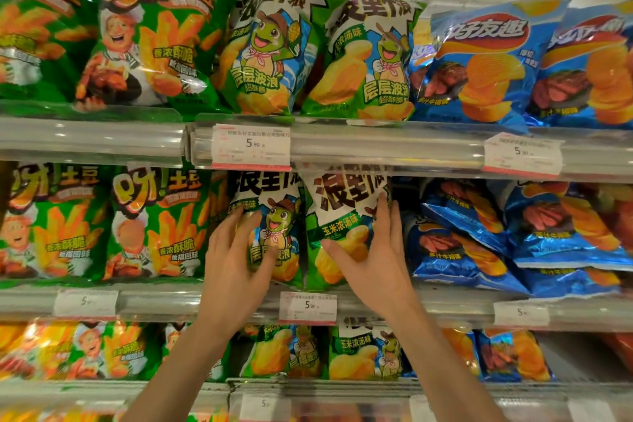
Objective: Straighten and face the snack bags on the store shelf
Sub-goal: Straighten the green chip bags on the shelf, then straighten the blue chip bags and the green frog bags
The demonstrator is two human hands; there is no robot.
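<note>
On the middle shelf (445,308) two green corn-snack bags with a cartoon turtle stand side by side. My left hand (233,257) lies flat on the left turtle bag (274,216), fingers spread over its left half. On the right turtle bag (339,212) rests my right hand (370,250), thumb across the front and fingers around the right edge. Both bags stand upright with their fronts facing out. Neither bag is lifted.
Green potato-stick bags (154,223) stand left of my hands. Blue chip bags (479,236) to the right lie tilted and piled on each other. The upper shelf (394,147) holds upright bags; the lower shelf (308,384) holds more. Price tags (307,308) line the rails.
</note>
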